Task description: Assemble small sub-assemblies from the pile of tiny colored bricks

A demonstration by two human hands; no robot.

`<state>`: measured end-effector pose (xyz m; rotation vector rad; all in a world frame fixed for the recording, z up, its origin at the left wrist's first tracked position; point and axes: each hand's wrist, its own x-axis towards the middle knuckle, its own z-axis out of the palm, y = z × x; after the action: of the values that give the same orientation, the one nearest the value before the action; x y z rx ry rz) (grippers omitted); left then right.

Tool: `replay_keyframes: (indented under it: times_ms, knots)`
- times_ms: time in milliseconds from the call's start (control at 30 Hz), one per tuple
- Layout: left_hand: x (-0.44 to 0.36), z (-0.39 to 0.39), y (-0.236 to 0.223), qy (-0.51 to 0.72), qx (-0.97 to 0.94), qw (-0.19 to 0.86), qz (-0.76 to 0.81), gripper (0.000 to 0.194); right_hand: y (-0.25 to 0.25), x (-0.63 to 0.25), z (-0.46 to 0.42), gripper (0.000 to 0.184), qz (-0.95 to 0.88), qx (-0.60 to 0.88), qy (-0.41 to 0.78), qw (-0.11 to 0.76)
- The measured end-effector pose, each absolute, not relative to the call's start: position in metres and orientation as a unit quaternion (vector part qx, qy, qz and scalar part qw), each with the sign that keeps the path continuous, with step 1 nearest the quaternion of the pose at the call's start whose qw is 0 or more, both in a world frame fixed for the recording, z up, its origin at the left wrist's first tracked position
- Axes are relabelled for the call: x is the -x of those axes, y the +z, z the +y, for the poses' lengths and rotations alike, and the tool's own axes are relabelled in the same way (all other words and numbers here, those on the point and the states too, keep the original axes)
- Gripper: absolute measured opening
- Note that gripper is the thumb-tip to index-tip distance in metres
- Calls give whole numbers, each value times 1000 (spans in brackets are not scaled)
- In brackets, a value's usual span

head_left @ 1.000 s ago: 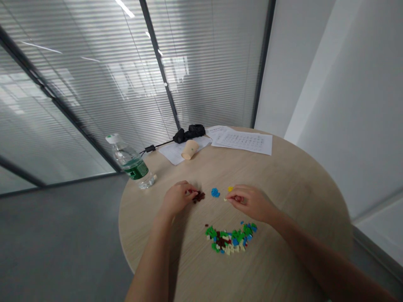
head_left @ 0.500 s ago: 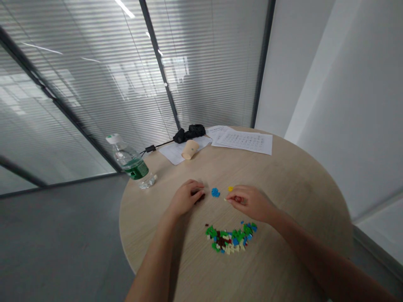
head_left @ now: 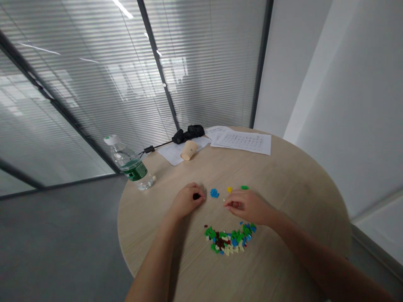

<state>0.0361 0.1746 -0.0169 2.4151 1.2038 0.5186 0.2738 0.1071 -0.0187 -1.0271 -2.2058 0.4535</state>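
Observation:
My left hand [head_left: 186, 200] rests curled on the round wooden table [head_left: 292, 197], with a dark brown brick [head_left: 197, 196] showing between its fingers. My right hand [head_left: 247, 205] has its fingers pinched together on a tiny cream brick [head_left: 224, 200]. Between the hands lies a small cluster of blue bricks [head_left: 214, 193]. Close by are a yellow brick [head_left: 229, 189] and a green brick [head_left: 244, 187]. A curved heap of mixed green, blue, cream and brown bricks [head_left: 229, 239] lies just below my right hand.
At the far side of the table are a water bottle [head_left: 130, 165], a tipped paper cup [head_left: 189, 150], printed papers [head_left: 241, 142], and a black bundle [head_left: 187, 135] with a cable. The table's rim curves around, with a grey floor and glass partition beyond.
My left hand has moved over the brown bricks, which are now mostly hidden beneath it. A green brick has appeared above my right hand. The view has shifted slightly.

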Motion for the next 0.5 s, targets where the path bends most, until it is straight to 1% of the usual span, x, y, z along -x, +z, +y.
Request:
replay_keyframes:
  times_ms: [200,300,400,500]
  knots:
    - [-33,172,-10,161,-866,184,436,11,-24,-262,100,8,-891,290,214,277]
    - [-34,171,-7,181,-864,162,442,13,-25,-255,96,13,-903,262,230,250]
    - [-36,170,-4,212,-860,140,443,16,-24,-248,93,20,-909,263,221,236]
    - [-38,169,-3,224,-860,132,439,15,-23,-244,91,22,-914,265,210,224]
